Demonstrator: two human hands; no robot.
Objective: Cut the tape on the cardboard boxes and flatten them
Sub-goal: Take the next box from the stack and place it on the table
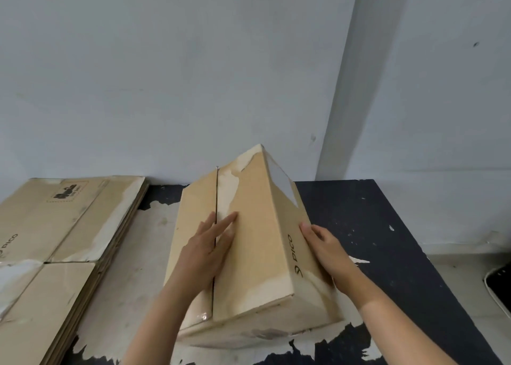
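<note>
A brown cardboard box (257, 226) printed "PICO" stands tilted on the table (387, 240), its top flaps meeting at a dark centre seam with torn tape marks around it. My left hand (210, 245) lies flat on the top, fingers spread across the seam. My right hand (329, 251) presses flat against the box's right side panel, fingers pointing away from me. No knife or cutter is in view.
A stack of flattened cardboard boxes (55, 240) lies at the left of the table. The tabletop is dark with its coating peeled to white in the middle. A grey wall runs close behind. A dark object (500, 284) sits on the floor at right.
</note>
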